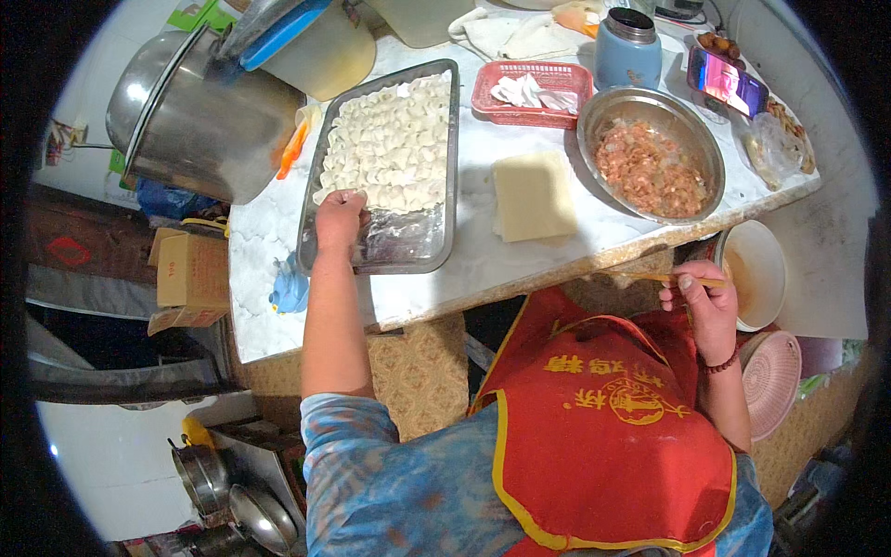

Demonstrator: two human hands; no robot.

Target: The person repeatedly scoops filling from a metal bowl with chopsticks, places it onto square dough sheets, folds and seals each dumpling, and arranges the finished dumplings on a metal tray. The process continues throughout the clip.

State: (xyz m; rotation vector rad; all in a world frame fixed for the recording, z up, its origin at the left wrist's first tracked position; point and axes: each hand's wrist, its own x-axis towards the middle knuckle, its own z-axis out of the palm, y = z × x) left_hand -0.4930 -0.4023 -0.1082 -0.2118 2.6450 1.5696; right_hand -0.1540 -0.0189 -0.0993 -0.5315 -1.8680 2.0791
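Note:
My left hand [341,219] reaches over the lower left part of a dark metal tray [452,167], its fingertips at the nearest row of folded dumplings [393,139]. Whether a dumpling is between those fingers is hidden. My right hand [699,296] is beyond the table's front edge, gripping a thin wooden stick [644,276], perhaps a chopstick. A stack of square dough wrappers [534,198] lies on the table between the tray and a steel bowl [590,160] of minced meat filling [647,167].
Behind the wrappers is a red plastic basket [532,115] with white cloth or paper. A blue jar [628,52] and a propped phone [727,82] stand at the back right. A large steel pot [216,125] is at left, a blue toy-like object [289,287] at the front left corner.

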